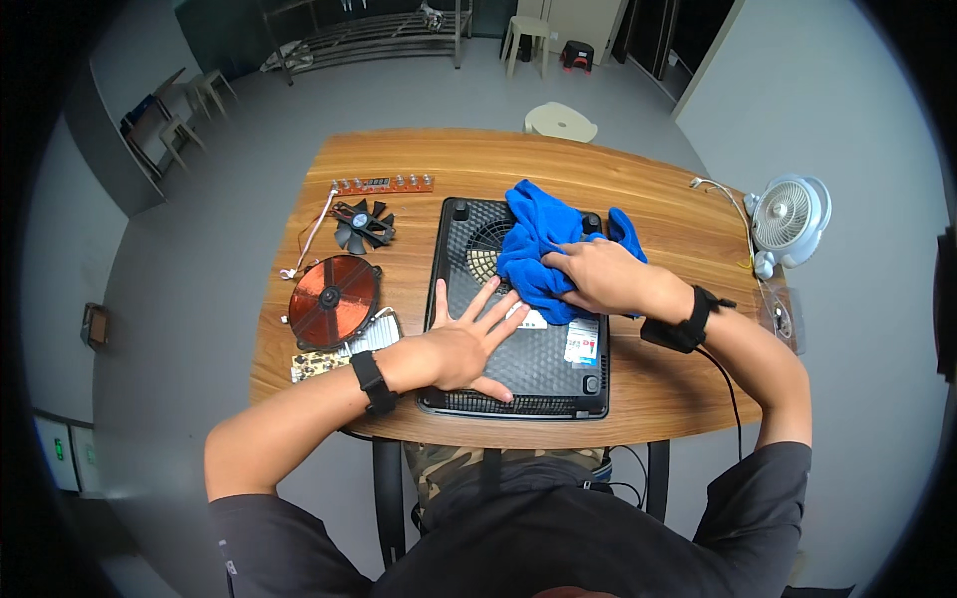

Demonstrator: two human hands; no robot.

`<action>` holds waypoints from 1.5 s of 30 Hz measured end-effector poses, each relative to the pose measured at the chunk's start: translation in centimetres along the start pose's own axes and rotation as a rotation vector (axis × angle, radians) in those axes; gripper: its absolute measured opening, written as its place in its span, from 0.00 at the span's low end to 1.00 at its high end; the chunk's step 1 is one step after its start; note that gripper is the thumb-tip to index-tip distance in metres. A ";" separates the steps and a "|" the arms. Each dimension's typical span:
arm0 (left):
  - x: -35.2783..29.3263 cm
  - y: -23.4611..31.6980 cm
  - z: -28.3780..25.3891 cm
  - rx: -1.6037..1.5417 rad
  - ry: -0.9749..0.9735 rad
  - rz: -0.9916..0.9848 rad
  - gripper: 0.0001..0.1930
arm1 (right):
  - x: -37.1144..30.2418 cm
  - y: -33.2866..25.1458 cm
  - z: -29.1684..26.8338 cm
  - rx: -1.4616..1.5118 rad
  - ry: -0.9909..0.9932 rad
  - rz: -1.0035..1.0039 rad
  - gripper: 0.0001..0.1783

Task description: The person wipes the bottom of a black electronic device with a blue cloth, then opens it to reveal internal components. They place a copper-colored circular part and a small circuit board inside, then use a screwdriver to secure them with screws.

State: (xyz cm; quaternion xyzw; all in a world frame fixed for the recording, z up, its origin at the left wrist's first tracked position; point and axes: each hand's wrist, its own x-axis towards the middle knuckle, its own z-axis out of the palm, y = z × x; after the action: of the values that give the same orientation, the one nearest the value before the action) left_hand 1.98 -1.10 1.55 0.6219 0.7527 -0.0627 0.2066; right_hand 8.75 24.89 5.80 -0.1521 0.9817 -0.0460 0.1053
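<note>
Right, you're pressing your left hand [461,349] flat, fingers [485,297] splayed and released, on the black vented housing [518,374] lying upside down mid-desk [658,399], while your right hand [598,277] is clenching the blue cloth [538,239] bunched over its fan grille. Risks, as I'm judging them: the cloth is snagging on the vents, or the housing is sliding toward the loose parts just left of it, the wires catching. Counting: one housing, one cloth, one copper coil disc [333,299], one black fan [361,225], one button strip board [384,184], one circuit board [344,351], one white desk fan [788,221], two wristbands.
</note>
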 end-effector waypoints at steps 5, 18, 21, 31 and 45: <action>0.1 0.0 0.3 -0.017 0.021 0.019 0.66 | -1.0 1.4 3.1 -0.117 0.047 0.067 0.34; 0.2 -0.2 0.4 -0.056 0.021 0.013 0.67 | -3.6 0.9 4.5 0.001 0.160 -0.108 0.39; 0.2 0.0 0.2 -0.027 -0.009 -0.002 0.67 | -5.5 -0.5 4.3 -0.065 0.136 -0.135 0.37; 1.5 -0.8 -0.3 -0.027 -0.032 -0.067 0.66 | -4.4 -0.5 5.5 -0.202 0.198 -0.033 0.38; 4.0 -2.7 -1.6 -0.039 -0.023 -0.098 0.68 | -5.8 0.0 4.8 -0.021 0.180 -0.081 0.42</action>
State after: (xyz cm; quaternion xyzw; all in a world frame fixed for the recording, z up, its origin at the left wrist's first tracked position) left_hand -1.60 2.49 1.04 0.5792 0.7810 -0.0652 0.2240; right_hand 15.27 26.38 2.23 -0.1881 0.9806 -0.0533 0.0130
